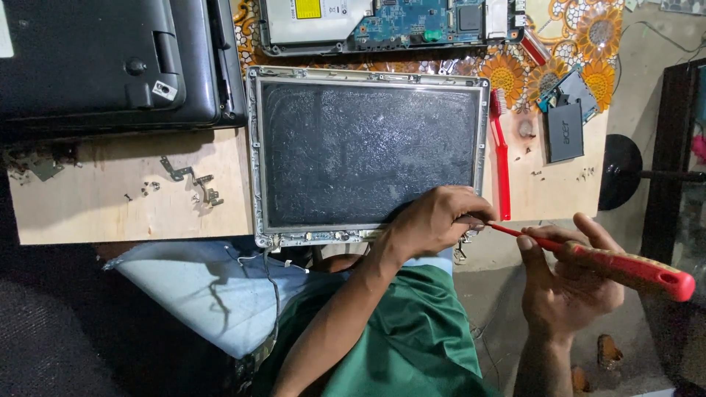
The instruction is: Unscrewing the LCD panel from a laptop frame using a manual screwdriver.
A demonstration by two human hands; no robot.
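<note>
A closed black laptop sits at the far left corner of the wooden bench. Near it lie small metal hinges and loose screws. Further back rests an opened laptop base showing a blue circuit board. A red toothbrush lies beside a dark grey hard drive on flowered cloth.

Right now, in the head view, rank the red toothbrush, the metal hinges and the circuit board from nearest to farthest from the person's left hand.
From the left hand:
1. Red toothbrush, just right of the screen panel.
2. Circuit board, at the table's far edge.
3. Metal hinges, on the bare wood far left.
</note>
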